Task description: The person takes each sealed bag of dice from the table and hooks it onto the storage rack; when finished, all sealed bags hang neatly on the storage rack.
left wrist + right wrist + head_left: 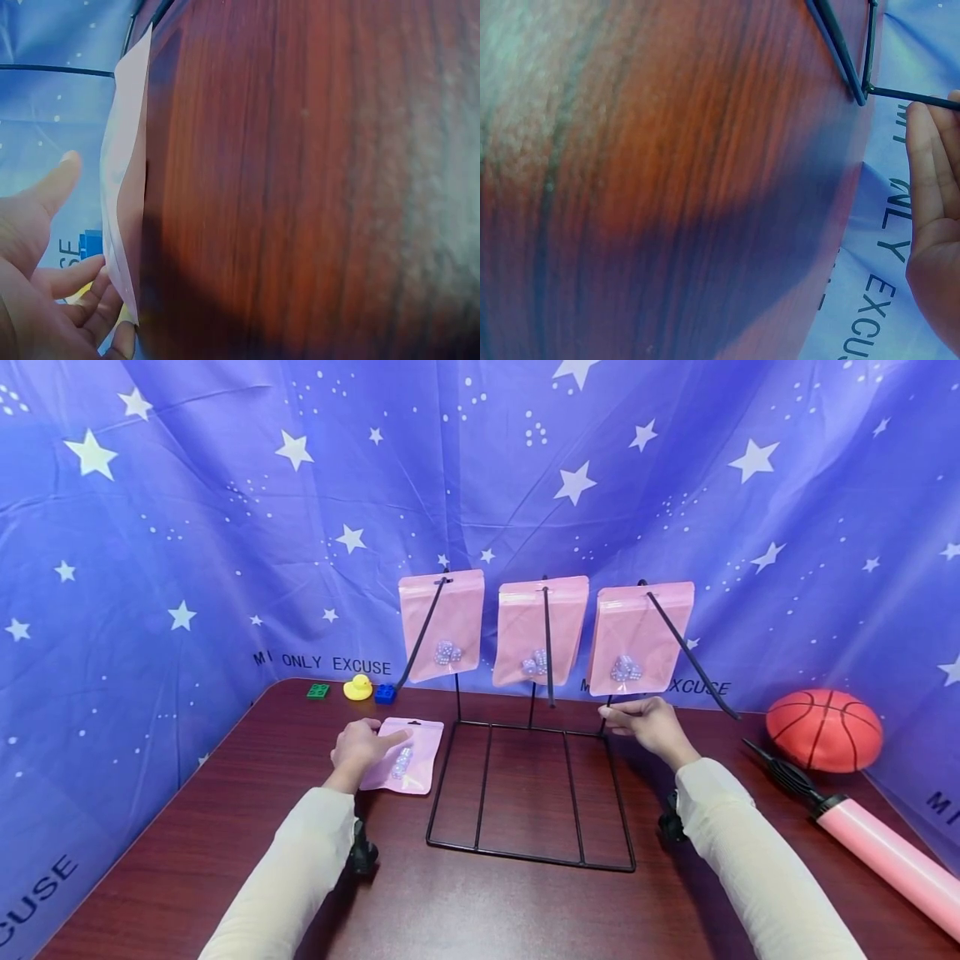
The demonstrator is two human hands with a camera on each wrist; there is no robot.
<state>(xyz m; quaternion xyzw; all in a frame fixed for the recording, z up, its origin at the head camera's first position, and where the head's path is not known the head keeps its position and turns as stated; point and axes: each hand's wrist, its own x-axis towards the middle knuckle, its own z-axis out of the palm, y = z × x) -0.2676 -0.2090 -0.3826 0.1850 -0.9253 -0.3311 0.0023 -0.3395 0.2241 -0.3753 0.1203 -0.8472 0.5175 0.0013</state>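
Note:
Near the table's left side lies a pink zip bag (420, 745) with dice inside. My left hand (362, 748) is at its left edge; in the left wrist view the thumb stands apart from the bag (126, 150) while the fingertips touch its edge. My right hand (651, 727) pinches the right upright of a black wire display rack (531, 860), low down near its base. Three hooks of the rack carry pink bags: a left one (420, 610), a middle one (517, 627) and a right one (660, 627), with dice showing in each front bag.
Behind the left hand sit a green toy brick (318, 692), a yellow rubber duck (358, 687) and a blue toy brick (386, 694). At the right are a red ball (823, 731) and a pink hand pump (885, 852). Star-printed cloth (225, 568) hangs behind the table.

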